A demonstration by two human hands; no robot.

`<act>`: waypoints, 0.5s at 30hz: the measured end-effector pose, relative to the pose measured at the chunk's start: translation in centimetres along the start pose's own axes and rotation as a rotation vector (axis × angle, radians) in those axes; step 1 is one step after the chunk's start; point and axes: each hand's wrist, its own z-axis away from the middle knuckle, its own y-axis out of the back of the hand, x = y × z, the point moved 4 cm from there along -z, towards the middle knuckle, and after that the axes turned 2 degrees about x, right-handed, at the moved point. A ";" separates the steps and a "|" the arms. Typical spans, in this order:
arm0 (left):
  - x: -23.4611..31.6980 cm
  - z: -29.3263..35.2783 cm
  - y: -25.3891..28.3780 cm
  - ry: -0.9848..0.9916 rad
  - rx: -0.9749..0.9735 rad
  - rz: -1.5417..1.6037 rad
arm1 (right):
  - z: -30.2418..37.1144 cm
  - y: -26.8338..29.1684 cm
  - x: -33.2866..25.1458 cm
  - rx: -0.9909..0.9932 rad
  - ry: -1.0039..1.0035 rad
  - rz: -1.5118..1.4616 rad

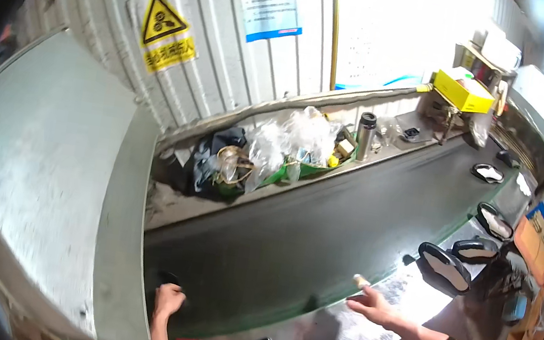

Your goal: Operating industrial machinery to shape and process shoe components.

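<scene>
Left hand [168, 299] looks curled on something dark at the belt's [289, 242] near-left corner (can't tell what). Right hand [375, 304] is spread at the near edge, fingertips by a small tan piece [361, 280]. Best approach: close on it squarely, low grip.

Single head view, fisheye, looking down and forward over the dark conveyor belt [304, 237]; corrugated wall [232, 60] beyond, edges bowed.

Factory line: conveyor belt [304, 237], shoe soles [444, 267]
</scene>
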 end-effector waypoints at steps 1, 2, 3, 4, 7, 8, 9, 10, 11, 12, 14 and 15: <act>4.7 -0.5 -1.2 -0.094 -0.121 0.247 | -0.8 -0.8 -0.8 -0.019 -0.067 0.043; 5.6 -0.8 -0.9 -0.135 -0.264 0.453 | -1.6 -2.9 -2.5 -0.074 -0.172 -0.087; 6.7 -1.3 -0.9 -0.176 -0.418 0.663 | -2.3 -4.5 -3.1 -0.070 -0.241 -0.226; 8.3 -1.8 0.5 -0.235 -0.376 0.772 | -3.0 -5.9 -3.3 -0.095 -0.306 -0.389; 1.3 -6.2 2.1 -0.077 0.255 0.458 | -4.0 -8.6 -4.1 -0.059 -0.405 -0.714; -5.5 -7.1 2.9 -0.027 0.524 0.141 | -4.4 -9.0 -3.5 0.034 -0.409 -0.649; -11.4 -7.2 3.6 0.025 0.784 -0.188 | -4.7 -9.4 -3.4 0.070 -0.419 -0.606; -14.0 -7.8 3.4 0.202 0.857 -0.241 | -5.0 -8.9 -3.1 0.103 -0.460 -0.658; -16.3 -8.0 3.3 0.386 0.854 -0.178 | -5.1 -8.4 -2.7 0.137 -0.501 -0.713; -17.9 -8.3 3.2 0.517 0.823 -0.049 | -5.4 -7.5 -1.6 0.188 -0.481 -0.703; -19.1 -9.0 2.6 0.612 0.728 0.333 | -5.6 -6.5 -0.2 0.230 -0.452 -0.746; -19.7 -9.2 3.1 0.649 0.695 0.486 | -5.8 -6.5 -1.1 0.123 -0.408 -0.796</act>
